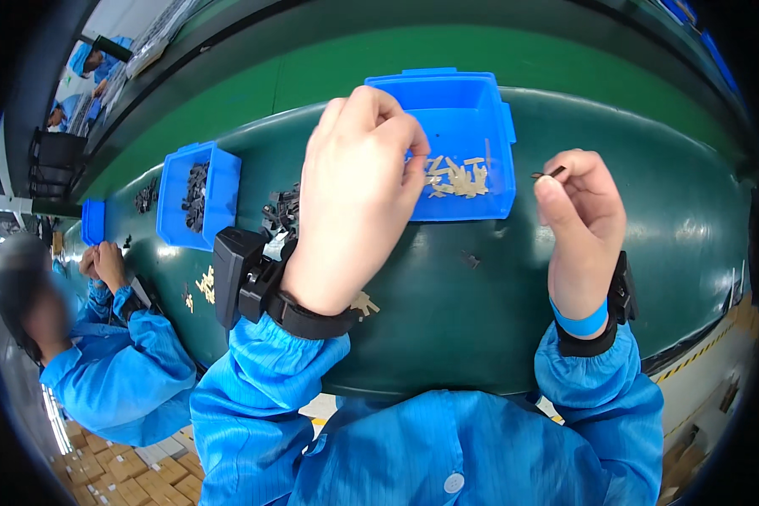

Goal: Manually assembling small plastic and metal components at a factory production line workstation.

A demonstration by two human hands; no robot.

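Note:
My right hand (586, 223) pinches a small thin dark piece (557, 172) between thumb and fingertips, a little above the table to the right of a blue bin (472, 97). At the bin's left front, my left hand (354, 181) is closed, fingers curled and tips pressed together. Its back hides most of what the fingertips may hold. Flat tan strips (464, 181) lie in a loose heap at the bin's near end. Beside my left wrist, a pile of small black parts (283, 209) rests on the table, partly hidden. More tan strips (363, 305) show by that wrist.
Left along the green table (447, 337) stands a second blue bin (172, 190) with black parts. A co-worker's hands (105, 264) meet near a smaller blue bin (93, 221). Tan strips (207, 285) lie between us. One dark piece (471, 260) sits before my bin.

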